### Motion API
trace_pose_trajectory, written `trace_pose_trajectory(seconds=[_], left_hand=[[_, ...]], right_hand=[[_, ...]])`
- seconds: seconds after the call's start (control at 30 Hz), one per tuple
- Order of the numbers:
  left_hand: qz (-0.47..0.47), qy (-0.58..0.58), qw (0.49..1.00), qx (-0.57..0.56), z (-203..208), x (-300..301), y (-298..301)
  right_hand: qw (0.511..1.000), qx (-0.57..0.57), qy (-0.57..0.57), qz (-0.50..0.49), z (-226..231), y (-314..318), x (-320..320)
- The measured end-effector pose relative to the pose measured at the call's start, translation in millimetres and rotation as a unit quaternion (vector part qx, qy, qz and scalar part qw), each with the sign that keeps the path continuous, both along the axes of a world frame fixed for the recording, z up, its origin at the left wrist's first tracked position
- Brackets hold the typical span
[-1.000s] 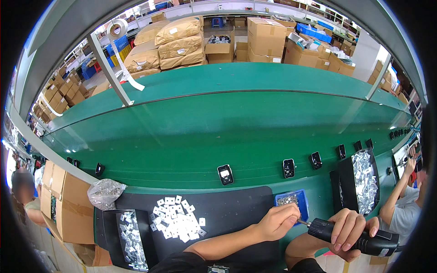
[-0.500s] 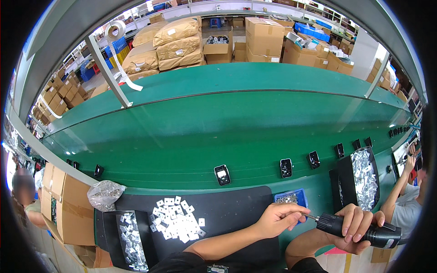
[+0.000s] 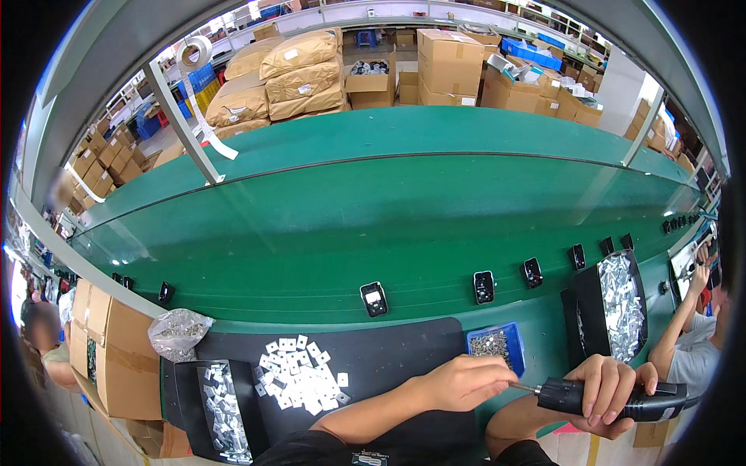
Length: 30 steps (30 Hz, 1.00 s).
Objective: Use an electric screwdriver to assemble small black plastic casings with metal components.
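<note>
My right hand (image 3: 610,388) is wrapped round a black electric screwdriver (image 3: 561,396), which lies nearly level with its bit (image 3: 527,387) toward the left. At the bit's tip, my left hand (image 3: 472,382) is closed in a pinch. Whatever sits between those fingertips is too small or hidden to make out. Just beyond the left hand stands a blue tray (image 3: 521,353) of small metal screws (image 3: 491,344). A pile of silvery square plates (image 3: 299,377) is spread on the black mat (image 3: 396,349), left of my forearm.
Black housings (image 3: 374,299) stand along the green conveyor belt (image 3: 311,233). Black bins of metal parts stand at left (image 3: 221,412) and right (image 3: 622,303). A clear bag (image 3: 180,334) and a carton (image 3: 116,349) are at the left. A co-worker's arm (image 3: 680,326) shows at right.
My left hand has drawn slightly left and down, uncovering more of the blue tray; its fingers are now bunched closer. The black housings on the belt have shifted a little left.
</note>
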<state>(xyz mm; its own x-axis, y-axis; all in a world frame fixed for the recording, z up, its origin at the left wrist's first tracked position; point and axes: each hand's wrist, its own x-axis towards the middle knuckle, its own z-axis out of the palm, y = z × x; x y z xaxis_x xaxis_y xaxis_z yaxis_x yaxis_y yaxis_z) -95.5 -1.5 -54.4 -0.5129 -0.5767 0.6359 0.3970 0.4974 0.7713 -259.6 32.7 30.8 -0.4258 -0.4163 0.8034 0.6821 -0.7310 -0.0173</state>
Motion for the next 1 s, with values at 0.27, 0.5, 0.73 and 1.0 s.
trace_pose_trajectory(seconds=[0.27,0.5,0.73,1.0], left_hand=[[-0.006,0.001,0.999,-0.045,-4,-11,8],[-0.015,-0.036,0.995,-0.091,6,-1,8],[0.128,-0.045,0.984,-0.112,26,29,0],[0.510,-0.458,0.728,0.026,-15,125,20]], right_hand=[[1.000,-0.016,-0.001,0.006,2,9,-5],[0.994,-0.010,0.056,0.096,-2,-1,-10],[0.994,0.028,0.015,0.108,3,5,-12],[0.994,-0.011,-0.002,0.110,0,16,-51]])
